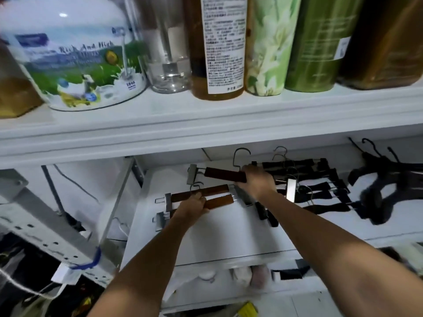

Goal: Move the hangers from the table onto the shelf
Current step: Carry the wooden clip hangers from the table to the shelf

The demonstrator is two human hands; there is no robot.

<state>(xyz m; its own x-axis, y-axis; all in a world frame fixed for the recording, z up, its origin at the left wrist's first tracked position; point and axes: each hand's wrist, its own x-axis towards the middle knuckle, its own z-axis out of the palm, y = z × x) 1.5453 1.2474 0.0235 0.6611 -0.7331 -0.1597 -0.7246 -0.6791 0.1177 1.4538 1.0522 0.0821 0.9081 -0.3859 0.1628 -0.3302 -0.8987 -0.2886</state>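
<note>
Item: brown wooden clip hangers with metal hooks and steel end clips, three visible.
Location: all on the white lower shelf (pixel 217 236), under the upper shelf board that carries a milk-powder tin (pixel 75 58) and tall bottles.

- Front pair of brown hangers (pixel 199 197): lying flat, side by side and touching, bars running left to right. Left hand (pixel 192 208) rests on top of them, its grip closed over the bars, likely to hold them square while they are stacked.
- Rear brown hanger (pixel 225 174): just behind the pair. Right hand (pixel 257 179) has its grip clamped on the bar's right end; it appears to be setting the hanger down in line with the others.
- Black velvet-look hangers (pixel 320 186): flat pile just right, hooks pointing rearward.

Pose: both forearms reach forward and slightly down into the shelf bay, palms down, wrists close together.
</note>
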